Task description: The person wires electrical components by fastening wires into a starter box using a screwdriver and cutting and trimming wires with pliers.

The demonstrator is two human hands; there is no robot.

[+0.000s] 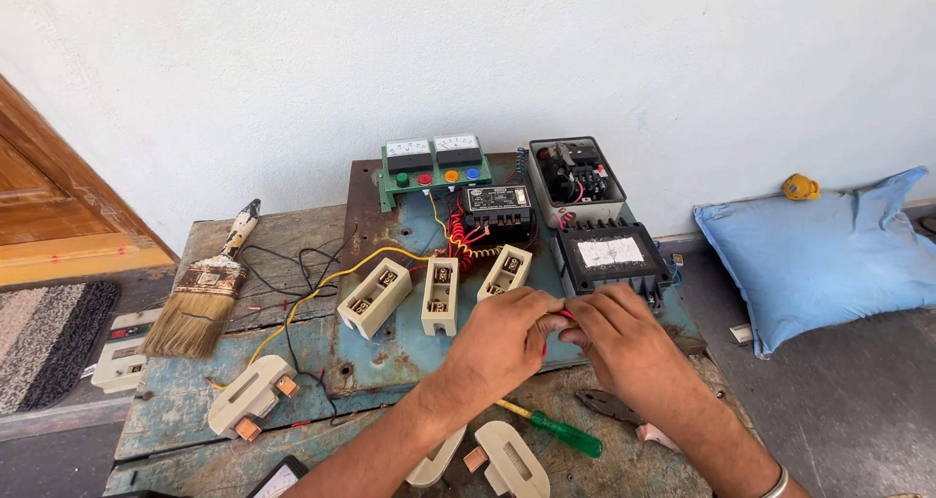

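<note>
My left hand and my right hand meet over the front of a rusty blue metal panel. Together they pinch a thin red wire between the fingertips. Just beyond the hands stand three cream fuse holders in a row, with red and yellow wires running up to a black relay block. A black contactor box sits right behind my right hand. Below my wrists lie a green-handled screwdriver and pliers.
A green meter panel with coloured buttons and an open grey starter box stand at the back. A wide paintbrush lies left, loose cream fuse carriers near the front. A blue pillow lies on the floor to the right.
</note>
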